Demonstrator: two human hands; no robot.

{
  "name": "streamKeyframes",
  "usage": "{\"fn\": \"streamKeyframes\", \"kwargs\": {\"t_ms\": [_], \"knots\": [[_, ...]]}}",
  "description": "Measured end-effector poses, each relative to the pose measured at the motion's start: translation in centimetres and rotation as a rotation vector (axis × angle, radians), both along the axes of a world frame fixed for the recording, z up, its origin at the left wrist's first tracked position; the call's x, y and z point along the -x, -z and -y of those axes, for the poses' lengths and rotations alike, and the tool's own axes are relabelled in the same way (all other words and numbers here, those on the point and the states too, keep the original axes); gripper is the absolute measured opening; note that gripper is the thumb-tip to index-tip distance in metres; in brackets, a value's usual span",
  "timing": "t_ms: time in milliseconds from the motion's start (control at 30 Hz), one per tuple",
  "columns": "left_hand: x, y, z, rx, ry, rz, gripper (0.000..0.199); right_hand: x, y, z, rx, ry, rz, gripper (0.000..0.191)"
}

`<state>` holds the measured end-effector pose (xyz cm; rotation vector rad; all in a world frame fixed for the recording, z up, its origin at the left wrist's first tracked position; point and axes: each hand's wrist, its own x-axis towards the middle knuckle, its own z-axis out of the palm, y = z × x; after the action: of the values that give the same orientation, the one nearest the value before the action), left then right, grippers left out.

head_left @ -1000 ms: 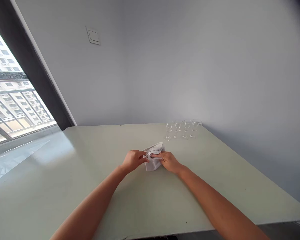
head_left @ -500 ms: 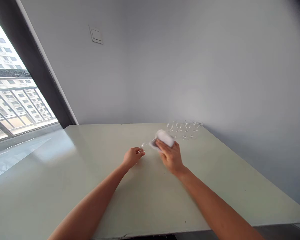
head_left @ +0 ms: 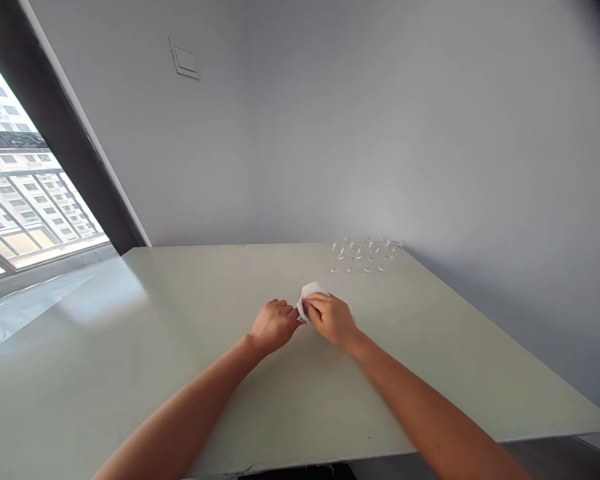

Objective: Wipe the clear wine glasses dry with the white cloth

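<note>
Gripping a white cloth (head_left: 313, 289), the right hand (head_left: 333, 320) was above a glossy table (head_left: 105, 373) by grey walls (head_left: 370, 127); the left hand (head_left: 275, 327) had an indiscernible hold.

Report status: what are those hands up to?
Right hand gripping white cloth. Left hand at its edge, grip hidden. Stemmed glasses beyond, apart from both hands.

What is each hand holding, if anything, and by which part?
The right fingers grip a white cloth by its near side; what the left fingers hold, if anything, is hidden.
</note>
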<state>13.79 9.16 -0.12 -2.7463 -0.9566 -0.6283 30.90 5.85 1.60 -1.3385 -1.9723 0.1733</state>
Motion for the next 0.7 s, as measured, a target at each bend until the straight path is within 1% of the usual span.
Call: {"fn": "streamKeyframes", "kwargs": {"t_ms": [67, 133, 167, 233, 300, 400, 467, 600, 633, 700], "knots": [[-0.1, 0.2, 0.2, -0.033, 0.045, -0.03, 0.023, -0.9, 0.1, -0.5, 0.289, -0.006, -0.239, 0.03], [-0.3, 0.5, 0.3, -0.009, 0.055, -0.035, 0.02, -1.9, 0.2, -1.2, 0.574, -0.055, -0.526, 0.031], [-0.4, 0.7, 0.4, 0.015, 0.052, -0.028, 0.021, -2.3, 0.2, -1.5, 0.687, -0.082, -0.678, 0.029], [-0.6, 1.1, 0.3, 0.078, 0.03, 0.006, 0.026, -2.7, 0.3, -2.0, 0.821, -0.125, -0.965, 0.024], [-0.7, 1.4, 0.3, 0.161, -0.03, 0.081, 0.035, -2.6, 0.2, -2.1, 0.859, -0.142, -1.192, 0.019], [-1.1, 1.5, 0.4, 0.301, -0.146, 0.23, 0.043, -2.0, 0.0, -1.9, 0.826, -0.13, -1.421, 0.021], [-1.4, 1.3, 0.8, 0.364, -0.201, 0.32, 0.044, -1.4, -0.1, -1.5, 0.785, -0.075, -1.518, 0.028], [-2.0, 0.8, 1.7, 0.413, -0.277, 0.445, 0.045, -0.2, -0.2, -0.8, 0.692, 0.077, -1.685, 0.037], [-2.2, 0.7, 1.9, 0.431, -0.289, 0.468, 0.045, 0.0, -0.1, -0.7, 0.668, 0.094, -1.723, 0.036], [-2.3, 0.6, 2.1, 0.486, -0.304, 0.502, 0.046, 0.4, 0.0, -0.6, 0.628, 0.083, -1.774, 0.036]]}}
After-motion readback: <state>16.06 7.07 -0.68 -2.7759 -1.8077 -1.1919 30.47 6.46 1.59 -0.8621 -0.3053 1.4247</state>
